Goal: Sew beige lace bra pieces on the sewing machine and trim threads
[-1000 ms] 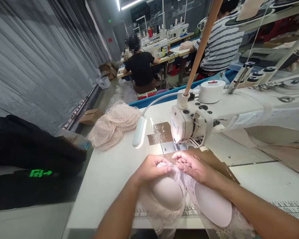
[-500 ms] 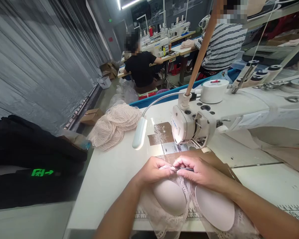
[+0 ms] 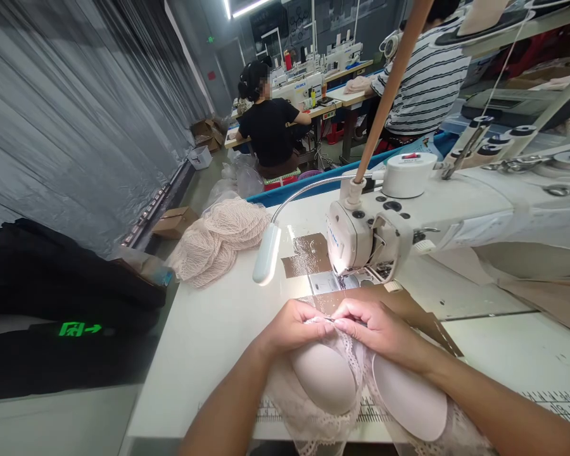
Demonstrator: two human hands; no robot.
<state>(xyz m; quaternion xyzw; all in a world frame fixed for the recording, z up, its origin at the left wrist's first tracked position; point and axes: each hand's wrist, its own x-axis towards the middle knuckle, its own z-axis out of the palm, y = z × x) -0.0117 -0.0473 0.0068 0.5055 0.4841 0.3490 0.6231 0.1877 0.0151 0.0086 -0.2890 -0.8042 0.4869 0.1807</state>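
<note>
Right now both hands meet at the centre front of a lace bra point(image 3: 335, 373), at 6 o'clock from the sewing machine point(image 3: 365, 237). Left hand point(image 3: 292, 326) grip is closed, pinching the lace edge above the left cup. Right hand point(image 3: 380, 326) grip is also closed on the same edge, thumb and forefinger tight; there may be a small dark tool between the fingertips, too small to tell. The bra sits on the white surface point(image 3: 209, 342), cups up, lower lace hanging over the near edge across the printed ruler.

To do this step well, my read: keep the two pinches close together so the lace stays taut and flat between them, keep the cups from rolling, and hold the edge square to the needle plate at 12 o'clock before anything goes under the foot.

Lamp point(image 3: 266, 253) at 11 o'clock lights the plate. Pile of lace point(image 3: 218, 237) lies well apart at 10 o'clock.
</note>
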